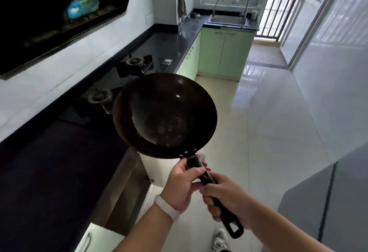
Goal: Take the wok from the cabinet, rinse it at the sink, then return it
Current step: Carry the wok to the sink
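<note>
Head view is showing both hands, left hand (182, 185) and right hand (227, 200), fingers clamping the wok (165, 115) handle; the sink (228, 20) rinse and return are remaining.

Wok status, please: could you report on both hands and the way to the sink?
Left hand and right hand both shut on wok handle. Wok carried level. Sink far ahead; floor path open.
</note>
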`<state>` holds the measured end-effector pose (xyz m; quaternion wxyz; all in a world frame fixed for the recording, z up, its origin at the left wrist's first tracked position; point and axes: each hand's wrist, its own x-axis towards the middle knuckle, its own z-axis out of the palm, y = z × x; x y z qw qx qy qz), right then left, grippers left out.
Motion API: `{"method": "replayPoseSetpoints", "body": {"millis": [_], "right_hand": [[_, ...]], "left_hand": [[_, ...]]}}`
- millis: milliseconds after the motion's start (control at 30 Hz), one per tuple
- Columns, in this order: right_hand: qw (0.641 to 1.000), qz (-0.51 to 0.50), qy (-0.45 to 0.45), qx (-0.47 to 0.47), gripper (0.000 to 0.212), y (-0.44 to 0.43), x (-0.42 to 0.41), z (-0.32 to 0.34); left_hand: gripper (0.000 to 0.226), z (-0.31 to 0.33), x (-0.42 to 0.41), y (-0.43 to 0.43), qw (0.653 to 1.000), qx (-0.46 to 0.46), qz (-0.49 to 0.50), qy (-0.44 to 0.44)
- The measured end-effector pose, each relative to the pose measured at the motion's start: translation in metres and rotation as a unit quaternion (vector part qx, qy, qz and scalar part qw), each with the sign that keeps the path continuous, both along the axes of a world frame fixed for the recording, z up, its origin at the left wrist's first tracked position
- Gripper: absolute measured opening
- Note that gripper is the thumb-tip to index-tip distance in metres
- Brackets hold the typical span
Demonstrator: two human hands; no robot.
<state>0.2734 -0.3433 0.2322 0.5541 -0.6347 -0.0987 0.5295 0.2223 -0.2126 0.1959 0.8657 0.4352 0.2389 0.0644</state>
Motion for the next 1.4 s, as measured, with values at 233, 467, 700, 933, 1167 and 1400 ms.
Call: {"method": "replayPoseSetpoints", "body": {"millis": [233, 467, 700, 933, 1167, 1400], "right_hand": [[0.999, -0.026, 0.004, 0.036, 0.017, -0.007, 0.051, 0.009], [0.998, -0.047, 0.026, 0.045, 0.017, -0.018, 0.148, 0.012], [0.996, -0.074, 0.021, 0.052, 0.018, -0.043, 0.261, 0.014], [0.993, -0.104, 0.019, 0.049, 0.016, -0.065, 0.344, 0.023], [0.987, -0.145, 0.046, 0.056, 0.02, -0.058, 0.415, 0.023], [0.983, -0.178, 0.031, 0.034, 0.018, -0.03, 0.514, 0.014]], "left_hand": [[0.046, 0.012, 0.06, -0.004, 1.0, 0.006, -0.013, -0.011], [0.047, 0.019, 0.157, -0.013, 0.999, 0.025, -0.027, 0.002], [0.046, 0.021, 0.275, -0.038, 0.998, 0.034, -0.047, 0.011], [0.045, 0.027, 0.37, -0.059, 0.996, 0.04, -0.076, -0.006], [0.042, 0.023, 0.452, -0.051, 0.994, 0.04, -0.101, -0.015], [0.045, 0.008, 0.56, -0.024, 0.991, 0.003, -0.134, -0.017]]}}
